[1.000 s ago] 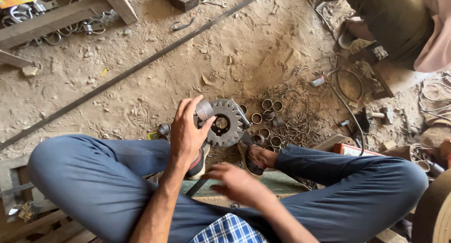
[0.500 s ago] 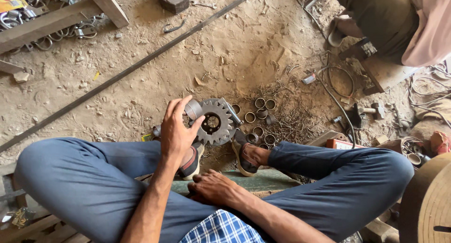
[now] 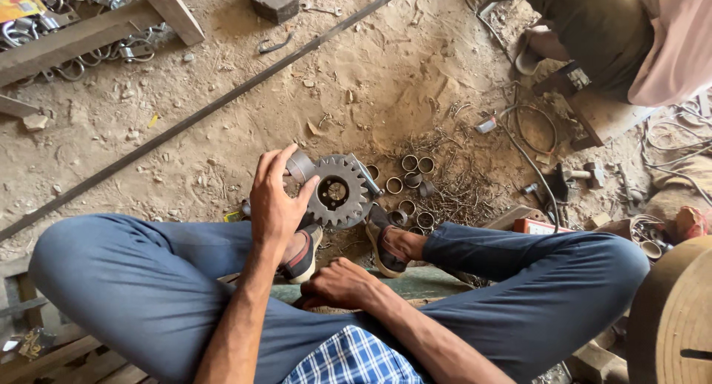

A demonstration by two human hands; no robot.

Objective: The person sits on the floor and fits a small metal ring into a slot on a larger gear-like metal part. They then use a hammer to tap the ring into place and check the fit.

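Loose metal rings (image 3: 415, 163) are lying just beyond the sprocket gear (image 3: 340, 192); left hand (image 3: 276, 198) is gripping a metal sleeve (image 3: 299, 164) beside it, right hand (image 3: 343, 284) is resting closed, empty.

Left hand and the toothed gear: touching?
Touching. The head view shows the left hand with its fingers resting on the rim of the toothed gear; no gap shows between them.

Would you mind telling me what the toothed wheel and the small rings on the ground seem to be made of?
The toothed wheel looks like steel, dull grey and unpainted, with machined teeth. The small rings look like bare metal too, grey and rather dusty; which metal cannot be told.
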